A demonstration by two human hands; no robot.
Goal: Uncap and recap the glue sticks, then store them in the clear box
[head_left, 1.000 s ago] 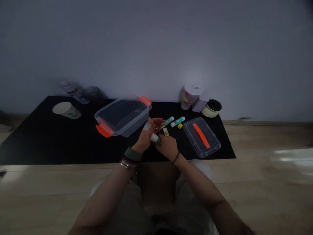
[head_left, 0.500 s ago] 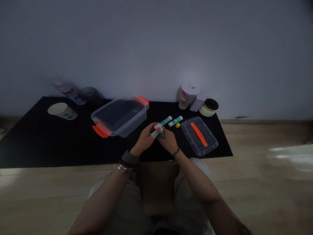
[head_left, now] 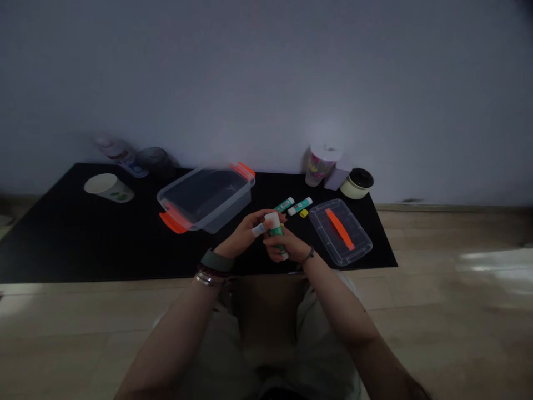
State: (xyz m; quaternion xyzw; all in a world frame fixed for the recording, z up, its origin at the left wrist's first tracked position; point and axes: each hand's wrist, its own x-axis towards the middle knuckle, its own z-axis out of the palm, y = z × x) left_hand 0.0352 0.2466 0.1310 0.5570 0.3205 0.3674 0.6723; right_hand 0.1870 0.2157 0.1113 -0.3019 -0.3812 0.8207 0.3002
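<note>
A green-and-white glue stick (head_left: pixel 275 230) is held over the table's front, its white end pointing up and away. My right hand (head_left: pixel 291 245) wraps its fingers round the green barrel. My left hand (head_left: pixel 250 229), a white strip round its thumb, grips the white end from the left. Just beyond my hands lie two more glue sticks, one partly behind my fingers (head_left: pixel 285 205) and another glue stick (head_left: pixel 300 206) to its right. A small yellow piece (head_left: pixel 303 213) rests near them. Some yellow also shows between my hands, too small to make out.
Left of my hands stands a clear plastic box (head_left: pixel 225 214) with orange latches; its lid (head_left: pixel 360 244) with an orange handle lies right. Behind are a patterned cup (head_left: pixel 317 166) and a cream pot (head_left: pixel 353 190). A paper cup (head_left: pixel 110 188) and a bottle (head_left: pixel 120 155) stand far left.
The glue stick has turned more upright and more of its green barrel shows. My right hand has moved slightly down and right along it; my left hand stays at its white end.
</note>
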